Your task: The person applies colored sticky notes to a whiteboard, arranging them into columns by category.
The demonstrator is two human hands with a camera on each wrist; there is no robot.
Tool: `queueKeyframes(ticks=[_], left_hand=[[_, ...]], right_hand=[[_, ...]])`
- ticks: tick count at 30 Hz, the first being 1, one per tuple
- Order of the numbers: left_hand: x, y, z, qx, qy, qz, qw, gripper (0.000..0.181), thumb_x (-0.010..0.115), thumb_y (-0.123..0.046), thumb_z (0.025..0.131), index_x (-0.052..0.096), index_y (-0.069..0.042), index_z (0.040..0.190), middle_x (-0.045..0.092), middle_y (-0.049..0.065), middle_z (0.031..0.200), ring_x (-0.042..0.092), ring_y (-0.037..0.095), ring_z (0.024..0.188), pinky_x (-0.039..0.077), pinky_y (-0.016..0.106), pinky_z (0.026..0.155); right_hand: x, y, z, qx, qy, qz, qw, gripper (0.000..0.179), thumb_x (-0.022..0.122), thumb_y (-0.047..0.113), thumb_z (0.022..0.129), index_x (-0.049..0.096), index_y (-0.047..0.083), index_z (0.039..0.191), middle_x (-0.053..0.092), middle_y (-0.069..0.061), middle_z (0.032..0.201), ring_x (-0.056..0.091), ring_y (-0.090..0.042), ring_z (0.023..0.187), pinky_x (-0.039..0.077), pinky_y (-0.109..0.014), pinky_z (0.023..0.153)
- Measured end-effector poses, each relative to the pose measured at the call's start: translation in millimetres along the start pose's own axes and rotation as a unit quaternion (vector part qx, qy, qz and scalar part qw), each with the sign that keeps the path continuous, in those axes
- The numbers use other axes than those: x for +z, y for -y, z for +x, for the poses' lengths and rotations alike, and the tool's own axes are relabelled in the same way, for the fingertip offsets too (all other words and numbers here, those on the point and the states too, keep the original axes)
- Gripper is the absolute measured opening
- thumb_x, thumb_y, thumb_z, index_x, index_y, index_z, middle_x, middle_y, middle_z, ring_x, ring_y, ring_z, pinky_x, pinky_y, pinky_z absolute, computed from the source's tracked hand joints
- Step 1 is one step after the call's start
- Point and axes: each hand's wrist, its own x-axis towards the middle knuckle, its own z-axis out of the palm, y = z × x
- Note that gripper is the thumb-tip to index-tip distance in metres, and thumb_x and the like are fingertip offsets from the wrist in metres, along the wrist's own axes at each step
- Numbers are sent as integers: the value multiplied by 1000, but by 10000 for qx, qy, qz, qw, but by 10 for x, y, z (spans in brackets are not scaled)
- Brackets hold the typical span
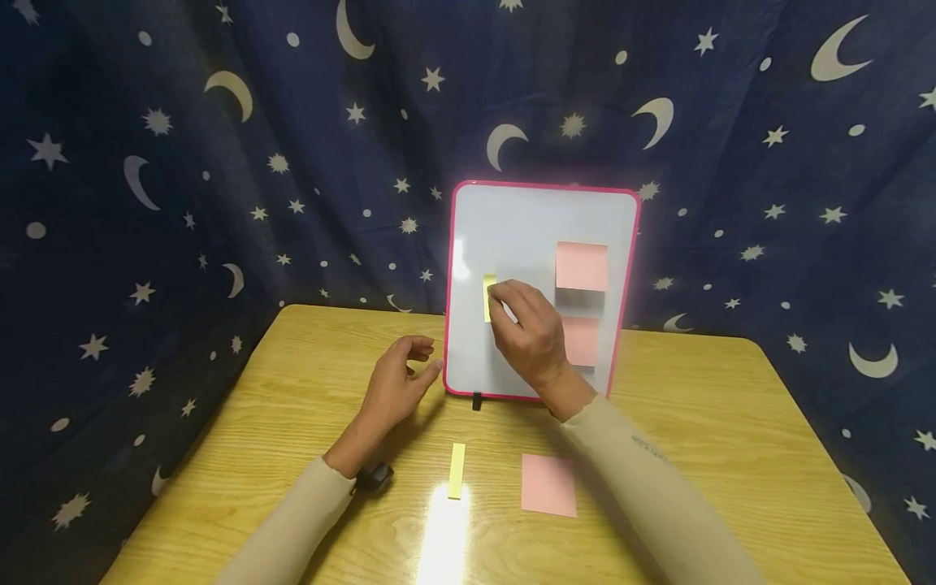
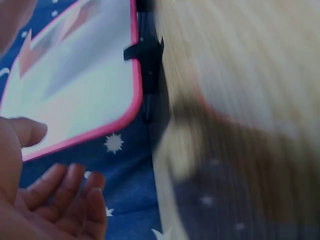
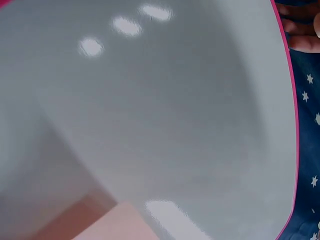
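Note:
A whiteboard point(image 1: 512, 219) with a pink frame stands upright on the table. On its left half is a narrow yellow sticky note point(image 1: 488, 309), pinched near its upper right side by my right hand point(image 1: 532, 335), whose fingers are curled. Two square pink sticky notes, an upper one point(image 1: 582, 266) and a lower one point(image 1: 581, 341), are on the board's right side; my right hand partly covers the lower. Beside the board's lower left edge my left hand point(image 1: 395, 382) hovers, fingers loosely bent and holding nothing. The right wrist view shows the bare board surface, not the right hand's fingers.
Nearer on the wooden table point(image 1: 695, 422) lie another narrow yellow sticky note point(image 1: 457, 471) and a square pink sticky note point(image 1: 548, 485). A black clip point(image 1: 477, 401) grips the board's bottom edge. A dark blue curtain point(image 1: 351, 130) with moons and stars hangs behind.

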Motion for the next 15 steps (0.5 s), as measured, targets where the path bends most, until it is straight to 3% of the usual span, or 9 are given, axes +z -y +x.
queueKeyframes(ticks=[7,15], left_hand=[[106,89,144,-200,210,-571,9979,35,72,-24,102,68,-8,133,73,5,123,70,22,110,56,45,90],[132,118,172,-389,278,-743,9961,30,67,-17,104,68,-10,134,74,6,116,73,22,102,58,41,94]], right_hand=[[93,-71,58,67,-101,-119,9999,13,68,-17,88,74,-5,85,73,-15,93,70,-32,85,62,-41,76],[162,-151,84,214,-164,-217,9994,13,67,-16,89,74,-5,86,73,-15,93,69,-32,85,61,-42,76]])
